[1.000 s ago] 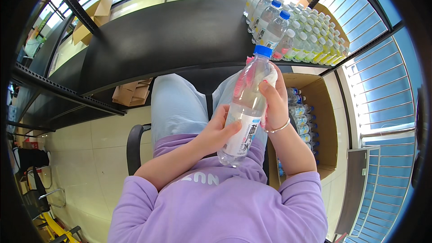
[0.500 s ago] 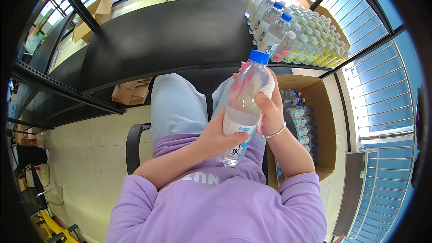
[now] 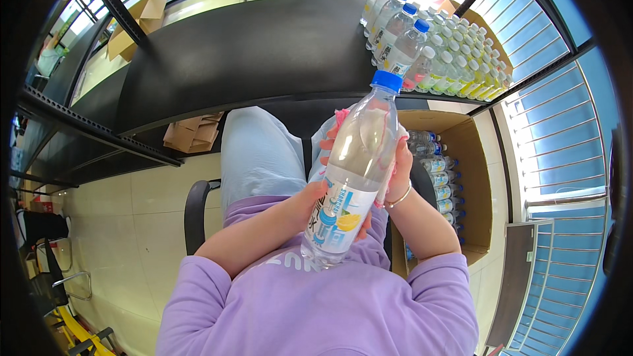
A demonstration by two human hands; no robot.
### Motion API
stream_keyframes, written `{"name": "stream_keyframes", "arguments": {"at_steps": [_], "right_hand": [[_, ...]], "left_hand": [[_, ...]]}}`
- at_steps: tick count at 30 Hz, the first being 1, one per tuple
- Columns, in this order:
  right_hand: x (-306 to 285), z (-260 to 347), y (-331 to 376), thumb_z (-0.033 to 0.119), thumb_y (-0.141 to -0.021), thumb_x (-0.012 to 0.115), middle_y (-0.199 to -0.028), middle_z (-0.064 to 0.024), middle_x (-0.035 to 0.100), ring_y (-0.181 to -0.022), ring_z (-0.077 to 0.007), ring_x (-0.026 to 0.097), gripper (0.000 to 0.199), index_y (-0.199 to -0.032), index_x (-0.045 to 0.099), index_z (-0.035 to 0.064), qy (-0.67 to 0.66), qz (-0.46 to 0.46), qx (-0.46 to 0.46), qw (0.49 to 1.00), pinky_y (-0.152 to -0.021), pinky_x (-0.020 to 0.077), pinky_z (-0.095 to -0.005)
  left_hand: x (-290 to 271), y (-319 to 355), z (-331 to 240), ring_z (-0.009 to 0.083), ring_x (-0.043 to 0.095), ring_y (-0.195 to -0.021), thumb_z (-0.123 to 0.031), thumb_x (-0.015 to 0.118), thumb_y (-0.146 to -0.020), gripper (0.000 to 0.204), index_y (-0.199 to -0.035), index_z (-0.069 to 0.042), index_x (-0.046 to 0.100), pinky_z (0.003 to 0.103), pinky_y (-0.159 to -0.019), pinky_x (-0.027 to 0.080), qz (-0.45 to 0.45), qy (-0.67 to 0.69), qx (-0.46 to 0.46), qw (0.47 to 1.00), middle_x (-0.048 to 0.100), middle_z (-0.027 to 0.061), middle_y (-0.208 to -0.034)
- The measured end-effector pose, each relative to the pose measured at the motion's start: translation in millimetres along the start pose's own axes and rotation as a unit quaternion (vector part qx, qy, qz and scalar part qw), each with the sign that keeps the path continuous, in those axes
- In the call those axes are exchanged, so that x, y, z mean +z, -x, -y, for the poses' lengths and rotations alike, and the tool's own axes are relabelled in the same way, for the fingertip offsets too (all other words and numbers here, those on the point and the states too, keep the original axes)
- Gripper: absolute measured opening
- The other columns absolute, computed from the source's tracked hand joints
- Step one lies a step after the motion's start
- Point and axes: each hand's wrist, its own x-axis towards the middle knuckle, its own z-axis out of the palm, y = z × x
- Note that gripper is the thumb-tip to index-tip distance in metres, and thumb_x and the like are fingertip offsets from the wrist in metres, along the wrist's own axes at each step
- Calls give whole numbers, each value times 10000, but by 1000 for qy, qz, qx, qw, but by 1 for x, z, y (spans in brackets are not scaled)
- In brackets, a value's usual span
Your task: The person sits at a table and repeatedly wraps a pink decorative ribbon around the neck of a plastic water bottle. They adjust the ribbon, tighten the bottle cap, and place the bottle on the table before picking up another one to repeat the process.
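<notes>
A clear plastic bottle [image 3: 361, 142] with a blue cap tilts over my lap, its cap end pointing away from me and to the right. Its label, with a lemon picture, faces up. My left hand [image 3: 312, 198] is closed around the label part from the left, most of its fingers hidden under the bottle. Behind the upper half, my right hand [image 3: 401, 181] wraps round with a pink and white cloth [image 3: 398, 151] pressed against the plastic. Fingertips of that hand show at the bottle's left side. A bracelet circles the right wrist.
A black table [image 3: 250, 53] stands ahead. On its right end are blue-capped bottles [image 3: 402, 43] in a row and many white-capped bottles [image 3: 455, 69]. Beside my right leg, an open cardboard box [image 3: 475, 184] holds more bottles. Folded cardboard [image 3: 192, 133] lies under the table.
The bottle has rolled about its length, bringing the lemon picture on the label into sight. It sits slightly nearer to me. My right hand and the cloth have shifted further behind it.
</notes>
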Motion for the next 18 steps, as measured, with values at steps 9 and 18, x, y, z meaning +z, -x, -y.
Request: {"name": "stream_keyframes", "arguments": {"at_steps": [9,18], "right_hand": [[4,2,2,734,-701,408,-1214,-170,466,-1061,-342,511,915,-1293,346,39,-16,-39,9,999,-847,450,-495],[10,0,4,587,-795,458,-1164,-100,500,-1022,-254,533,744,-1291,339,46,-79,-45,-21,996,-856,451,-401]], "left_hand": [[0,1,1,330,592,-892,-675,478,-733,846,-1232,2,393,418,-756,491,-75,-27,34,996,541,192,-1072],[11,1,-7,295,592,-913,-628,446,-788,736,-1234,-44,400,436,-806,482,-178,-2,34,983,557,164,-1073]]}}
